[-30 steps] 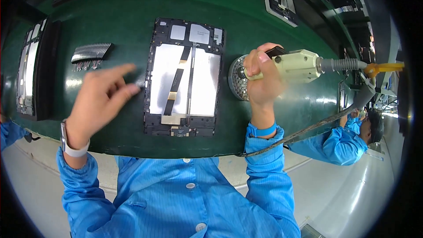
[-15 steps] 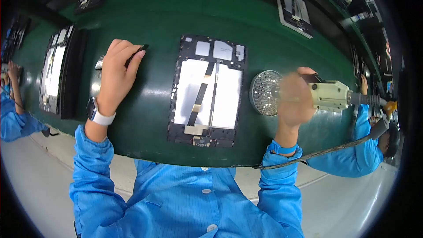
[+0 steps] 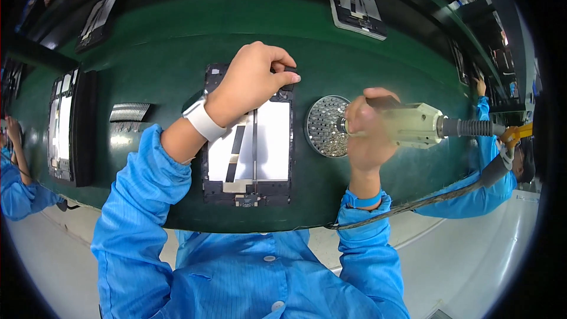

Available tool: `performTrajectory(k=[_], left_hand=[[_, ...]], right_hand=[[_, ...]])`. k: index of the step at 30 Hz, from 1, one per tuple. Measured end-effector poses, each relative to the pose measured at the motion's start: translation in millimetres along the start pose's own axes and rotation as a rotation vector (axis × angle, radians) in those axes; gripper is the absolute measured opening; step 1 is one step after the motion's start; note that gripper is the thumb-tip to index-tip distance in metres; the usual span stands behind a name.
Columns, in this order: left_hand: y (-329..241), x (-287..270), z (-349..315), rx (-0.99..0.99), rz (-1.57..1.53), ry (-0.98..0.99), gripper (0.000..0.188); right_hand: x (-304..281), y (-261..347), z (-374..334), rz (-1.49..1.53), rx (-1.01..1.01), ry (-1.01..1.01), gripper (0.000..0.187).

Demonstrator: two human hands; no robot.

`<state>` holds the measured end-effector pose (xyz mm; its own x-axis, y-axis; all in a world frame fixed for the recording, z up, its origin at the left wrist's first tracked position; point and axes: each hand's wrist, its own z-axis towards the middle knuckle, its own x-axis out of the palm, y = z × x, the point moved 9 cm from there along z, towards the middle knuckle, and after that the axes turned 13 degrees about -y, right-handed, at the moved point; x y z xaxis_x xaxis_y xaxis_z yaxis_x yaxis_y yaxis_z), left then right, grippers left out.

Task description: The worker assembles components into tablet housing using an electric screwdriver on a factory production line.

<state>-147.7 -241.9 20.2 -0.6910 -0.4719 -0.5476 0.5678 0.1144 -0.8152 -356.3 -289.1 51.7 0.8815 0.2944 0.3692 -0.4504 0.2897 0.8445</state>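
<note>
The open tablet (image 3: 273,142) on the bench (image 3: 207,20), under the left hand (image 3: 251,75) (whether gripping anything, one cannot tell), seems light and fragile, best held by its edges; the right hand (image 3: 369,133) clasps a power tool (image 3: 420,124).

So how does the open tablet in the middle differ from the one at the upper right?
The left hand partly covers the middle tablet, while no hand covers the upper-right tablet. The middle tablet's outer edge looks dark, whereas the upper-right tablet shows a pale border. The middle tablet looks nearly upright in the picture; the upper-right tablet looks slanted and smaller. Both show dark frames around bright panels.
</note>
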Motion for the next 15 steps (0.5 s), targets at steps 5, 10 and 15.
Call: performTrajectory(k=[5, 10, 15], left_hand=[[1.3, -10.5, 6.5, 0.267, 0.133, -0.130, 0.023], [6.7, -1.8, 10.4, 0.276, 0.160, -0.051, 0.023], [3.2, -9.6, 5.9, 0.312, 0.224, -0.130, 0.023]], right_hand=[[7.0, -3.7, 0.8, -0.019, 0.006, 0.007, 0.026], [5.6, -5.6, 0.5, -0.003, 0.006, 0.019, 0.027], [10.9, -7.0, -0.2, -0.015, 0.016, 0.024, 0.026]])
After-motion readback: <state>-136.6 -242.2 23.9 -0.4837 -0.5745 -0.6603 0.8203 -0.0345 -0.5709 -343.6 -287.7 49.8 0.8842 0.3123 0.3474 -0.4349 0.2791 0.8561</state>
